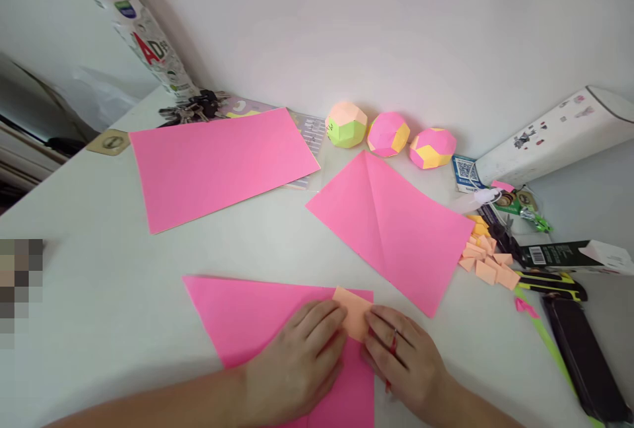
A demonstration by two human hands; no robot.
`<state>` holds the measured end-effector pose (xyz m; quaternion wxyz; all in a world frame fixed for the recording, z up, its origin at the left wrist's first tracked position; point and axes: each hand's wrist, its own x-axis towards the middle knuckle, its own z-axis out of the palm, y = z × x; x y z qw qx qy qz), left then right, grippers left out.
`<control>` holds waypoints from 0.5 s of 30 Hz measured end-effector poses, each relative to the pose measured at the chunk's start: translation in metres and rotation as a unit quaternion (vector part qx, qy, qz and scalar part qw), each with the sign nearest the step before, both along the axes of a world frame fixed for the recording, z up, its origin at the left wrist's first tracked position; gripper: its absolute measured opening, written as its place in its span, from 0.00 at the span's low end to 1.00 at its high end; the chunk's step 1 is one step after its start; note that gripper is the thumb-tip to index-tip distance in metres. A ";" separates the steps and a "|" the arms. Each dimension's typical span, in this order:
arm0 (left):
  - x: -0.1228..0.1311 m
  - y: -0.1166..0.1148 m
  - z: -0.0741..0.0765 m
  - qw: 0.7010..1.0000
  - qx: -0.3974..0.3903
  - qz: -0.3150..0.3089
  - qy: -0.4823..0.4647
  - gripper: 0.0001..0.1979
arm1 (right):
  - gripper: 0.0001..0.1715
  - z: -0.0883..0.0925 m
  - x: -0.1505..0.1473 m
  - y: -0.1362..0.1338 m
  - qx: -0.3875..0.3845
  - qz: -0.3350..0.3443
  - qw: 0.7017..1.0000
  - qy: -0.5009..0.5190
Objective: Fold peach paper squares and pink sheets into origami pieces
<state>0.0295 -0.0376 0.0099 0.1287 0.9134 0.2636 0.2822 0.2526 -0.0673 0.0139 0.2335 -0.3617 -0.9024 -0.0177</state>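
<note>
A small peach piece of paper (354, 317) lies over a large pink paper sheet (247, 302) at the front of the table. My left hand (307, 352) has its fingers drawn together on the left edge of the peach piece, its wrist lying across the pink sheet. On the right edge, my right hand (409, 355), wearing a ring, pinches the same piece; its thumb is mostly hidden. Something thin and red shows below the right palm, too little of it to name. Behind the right hand lies a creased pink sheet (411, 230).
Another pink sheet (218, 174) lies at the back left, by keys (198, 107) and a tall white bottle (143, 32). Several folded paper balls (389, 133) line the wall. Folded peach pieces (485, 259), a cutter (555, 285) and a black case (584, 355) are at right.
</note>
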 end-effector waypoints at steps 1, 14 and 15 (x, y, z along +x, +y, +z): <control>0.000 0.000 0.001 1.000 -0.008 -0.003 -0.002 0.09 | 0.08 0.000 -0.001 -0.001 -0.003 -0.004 1.000 -0.002; -0.003 -0.002 -0.005 0.999 -0.009 -0.046 -0.017 0.07 | 0.12 -0.007 0.007 0.000 0.000 -0.006 0.999 0.037; -0.004 -0.002 -0.004 0.999 -0.007 -0.031 -0.018 0.08 | 0.12 -0.007 0.005 0.000 0.001 -0.007 0.999 0.042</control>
